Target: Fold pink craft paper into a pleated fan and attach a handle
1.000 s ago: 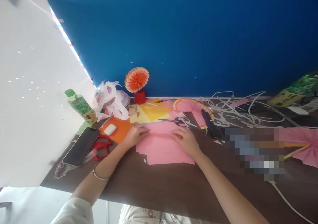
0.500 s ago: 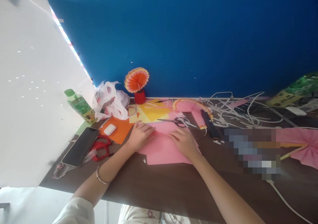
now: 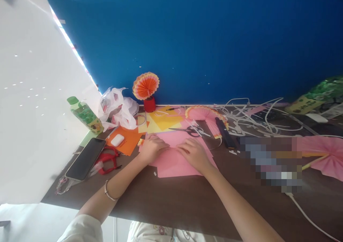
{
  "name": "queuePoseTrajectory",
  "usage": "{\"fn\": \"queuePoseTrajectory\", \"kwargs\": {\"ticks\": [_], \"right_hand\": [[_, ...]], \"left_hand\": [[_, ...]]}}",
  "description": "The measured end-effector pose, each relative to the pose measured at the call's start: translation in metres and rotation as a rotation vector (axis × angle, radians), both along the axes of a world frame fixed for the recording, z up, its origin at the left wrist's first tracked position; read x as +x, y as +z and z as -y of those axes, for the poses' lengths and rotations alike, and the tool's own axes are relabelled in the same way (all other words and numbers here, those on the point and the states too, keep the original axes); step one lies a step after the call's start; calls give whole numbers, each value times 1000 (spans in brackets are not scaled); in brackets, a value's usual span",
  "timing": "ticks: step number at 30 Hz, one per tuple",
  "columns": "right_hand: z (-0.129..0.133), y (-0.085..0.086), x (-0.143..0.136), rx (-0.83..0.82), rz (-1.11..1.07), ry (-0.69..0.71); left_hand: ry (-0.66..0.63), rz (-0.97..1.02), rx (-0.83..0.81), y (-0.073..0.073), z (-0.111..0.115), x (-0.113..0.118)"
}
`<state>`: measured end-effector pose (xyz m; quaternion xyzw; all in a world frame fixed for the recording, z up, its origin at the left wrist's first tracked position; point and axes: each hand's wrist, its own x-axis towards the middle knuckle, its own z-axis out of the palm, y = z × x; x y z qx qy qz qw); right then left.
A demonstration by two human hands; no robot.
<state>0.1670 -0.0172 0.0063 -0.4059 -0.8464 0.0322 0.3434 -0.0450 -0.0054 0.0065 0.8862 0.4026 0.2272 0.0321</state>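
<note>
Sheets of pink paper (image 3: 177, 168) lie on the dark table in front of me. My left hand (image 3: 153, 148) is closed at the left part of the upper paper, its fingertips pinching a narrow fold. From the other side my right hand (image 3: 193, 154) grips the same fold, thumb and fingers pressed together. The fingertips of both hands almost meet. Just left of my left hand shows a small pleated end (image 3: 140, 142) in yellow and orange; the rest of it is hidden. Black-handled scissors (image 3: 194, 130) rest on the paper behind my hands.
Yellow sheets (image 3: 163, 122) and a pink pleated fan (image 3: 203, 114) lie behind. A paper flower (image 3: 146, 85) stands in a red pot (image 3: 149, 105). To the left are a phone (image 3: 85, 159), a white case (image 3: 117, 140) and a green bottle (image 3: 87, 115). White cables (image 3: 257, 122) tangle at right.
My fingertips have come closer together along the fold. My left hand has shifted slightly, and the pleated end beside it now shows. The view has moved a little.
</note>
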Motion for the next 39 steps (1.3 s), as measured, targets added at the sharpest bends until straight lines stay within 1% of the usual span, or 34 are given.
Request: {"fn": "queuePoseTrajectory", "kwargs": {"ticks": [6,9,11,15,18,21,24,28,31,35,39], "right_hand": [[-3,-3,6,-22,-98,-6],[-4,-2,7,-22,-111,21],[-5,-2,9,-14,-110,30],[-9,-6,16,16,-58,32],[-13,-8,23,42,-40,27],[-16,-7,26,76,-24,25],[-12,-1,23,130,45,-15],[-1,7,7,193,192,-97],[5,7,-4,186,231,-52],[4,0,-8,164,170,0],[2,-3,-4,150,113,6]], "left_hand": [[46,76,3,-4,-2,-7],[67,90,-5,-2,-2,-9],[73,81,-44,0,-2,-9],[94,48,-173,5,-1,-11],[105,55,-238,5,-1,-14],[100,93,-289,3,-2,-14],[123,84,-243,2,-2,-11],[154,1,-70,-1,0,-4],[130,-14,13,-3,4,1],[103,20,26,-3,7,2],[140,26,-37,2,8,0]]}}
